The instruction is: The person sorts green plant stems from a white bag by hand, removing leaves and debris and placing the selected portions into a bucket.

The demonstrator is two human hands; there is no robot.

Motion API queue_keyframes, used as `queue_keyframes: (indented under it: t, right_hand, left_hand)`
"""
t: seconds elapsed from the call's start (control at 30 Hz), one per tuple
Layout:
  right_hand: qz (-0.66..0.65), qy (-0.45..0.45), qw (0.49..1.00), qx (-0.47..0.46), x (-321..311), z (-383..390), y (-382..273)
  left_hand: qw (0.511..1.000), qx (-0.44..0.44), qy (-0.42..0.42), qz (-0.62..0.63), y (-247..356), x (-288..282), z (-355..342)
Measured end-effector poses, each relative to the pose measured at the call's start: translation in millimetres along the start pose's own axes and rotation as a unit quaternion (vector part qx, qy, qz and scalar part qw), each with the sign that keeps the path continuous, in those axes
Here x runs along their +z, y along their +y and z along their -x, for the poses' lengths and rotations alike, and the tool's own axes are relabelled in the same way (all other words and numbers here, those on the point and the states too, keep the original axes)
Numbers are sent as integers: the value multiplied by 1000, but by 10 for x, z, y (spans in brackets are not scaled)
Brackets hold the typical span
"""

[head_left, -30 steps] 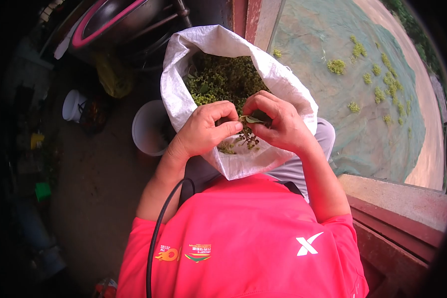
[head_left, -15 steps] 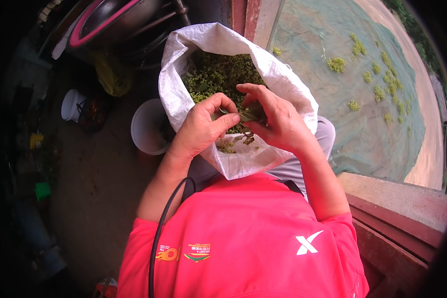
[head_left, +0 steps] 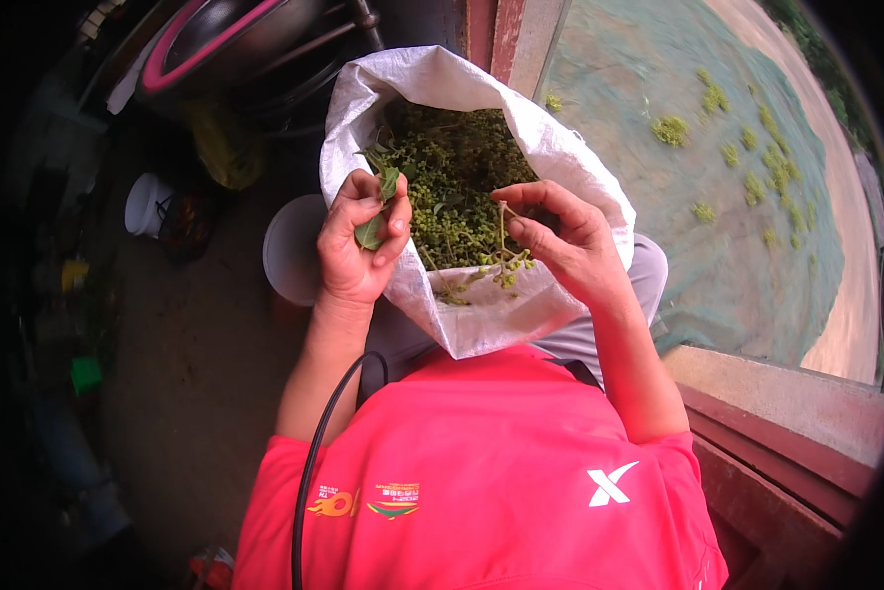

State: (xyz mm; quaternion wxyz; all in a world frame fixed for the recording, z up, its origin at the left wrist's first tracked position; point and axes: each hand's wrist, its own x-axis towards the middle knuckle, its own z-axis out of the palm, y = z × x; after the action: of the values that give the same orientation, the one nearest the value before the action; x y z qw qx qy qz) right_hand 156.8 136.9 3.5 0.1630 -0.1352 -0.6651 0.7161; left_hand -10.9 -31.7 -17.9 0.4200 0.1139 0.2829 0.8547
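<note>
A white woven sack (head_left: 521, 320) stands open in front of me, its rim rolled outward. Small green berry clusters (head_left: 457, 162) on thin stems fill it. Over its left side, my left hand (head_left: 360, 241) is closed on green leaves (head_left: 370, 232), which stick out between the fingers. My right hand (head_left: 570, 236) pinches the stem of a berry sprig (head_left: 504, 258) between thumb and fingertips. The sprig hangs down above the near part of the sack, its berries lowest. The two hands are apart, with the berries in the sack showing between them.
A white bucket (head_left: 293, 251) stands left of the sack, and a smaller white pail (head_left: 148, 206) lies farther left. Pink-rimmed basins (head_left: 201, 44) are at the upper left. Beyond a doorsill (head_left: 776, 398) on the right, green clusters (head_left: 670, 130) lie on a green net (head_left: 609, 88).
My hands have moved apart from over the sack's middle. The left now holds the leaves to the left, while the right holds the berry sprig by its stem.
</note>
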Motion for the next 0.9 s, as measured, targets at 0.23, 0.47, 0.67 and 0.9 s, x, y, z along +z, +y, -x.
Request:
queue_keyframes:
  t: [0.23, 0.47, 0.67, 0.9]
  right_hand:
    - [194, 136, 971, -43, -1181, 81, -473]
    - [857, 346, 359, -131, -3456, 288, -1126]
    - [365, -55, 929, -14, -492, -499, -726]
    - [575, -177, 796, -70, 259, -963, 535]
  left_hand:
    - [998, 2, -61, 24, 203, -254, 87]
    - [993, -42, -100, 41, 154, -219, 28]
    - [992, -59, -95, 52, 130, -219, 95]
    - [992, -63, -109, 17, 84, -1, 46]
